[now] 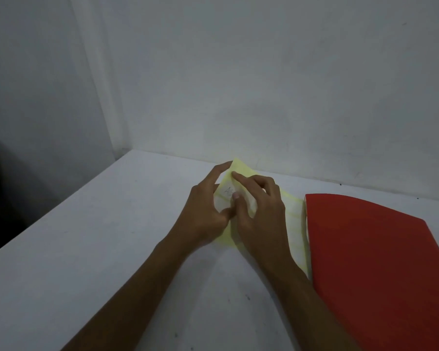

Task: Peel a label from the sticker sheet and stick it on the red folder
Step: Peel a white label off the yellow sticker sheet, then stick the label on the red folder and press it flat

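A pale yellow sticker sheet [293, 214] with white labels lies on the white table, its far corner lifted. My left hand [203, 211] holds the sheet's left edge, forefinger up at the raised corner. My right hand [258, 211] rests on the sheet, its forefinger and thumb pinching at a white label [227, 192] with a scribble on it. Both hands cover most of the sheet. The red folder [375, 262] lies flat to the right, its left edge overlapping the sheet's right side.
The white table [112, 262] stands in a corner, a grey wall [264, 84] close behind the sheet. The table's left edge drops off to a dark floor at the far left.
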